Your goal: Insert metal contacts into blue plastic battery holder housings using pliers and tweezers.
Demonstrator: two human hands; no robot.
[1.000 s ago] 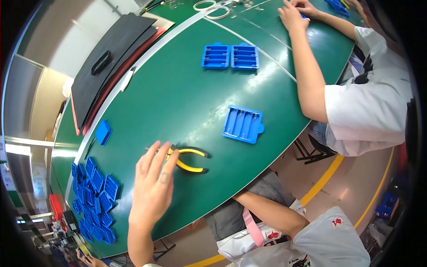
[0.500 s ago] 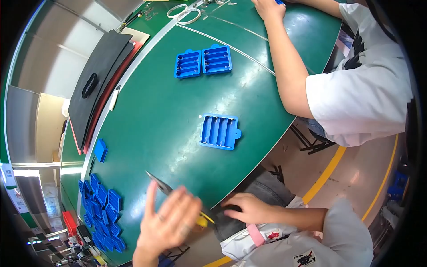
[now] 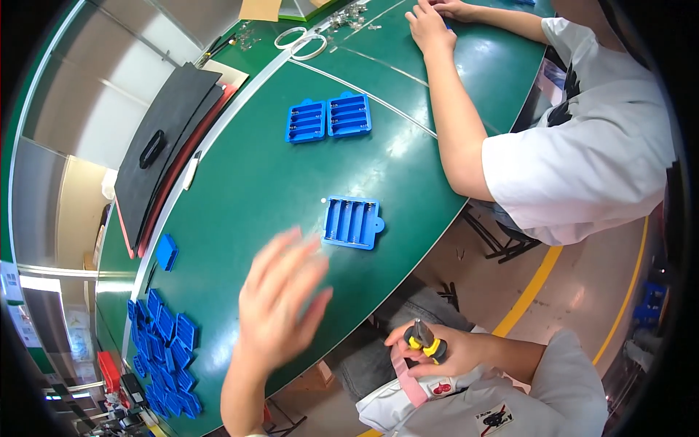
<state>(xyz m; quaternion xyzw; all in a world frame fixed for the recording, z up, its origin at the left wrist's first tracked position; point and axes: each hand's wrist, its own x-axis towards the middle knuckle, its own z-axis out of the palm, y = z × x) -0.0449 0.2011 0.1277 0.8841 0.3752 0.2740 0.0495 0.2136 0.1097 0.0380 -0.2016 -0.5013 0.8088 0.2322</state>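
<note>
Smooth green tabletop (image 3: 240, 182); left hand (image 3: 280, 306) spread, blurred; right hand (image 3: 444, 353) clamped on yellow-handled pliers (image 3: 424, 340); ribbed blue tray (image 3: 352, 222).

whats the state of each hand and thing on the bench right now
left hand: open, fingers spread, blurred, over the green table, holding nothing
right hand: closed on yellow-handled pliers, off the table edge
blue tray: lying flat, slots up
pair of blue trays: side by side, touching
blue parts pile: heaped loosely

a pair of blue trays (image 3: 328, 118) was set side by side far up the green table (image 3: 240, 189). black mats (image 3: 164, 146) were stacked along its left edge, and white rings (image 3: 300, 40) were laid near the far end.
</note>
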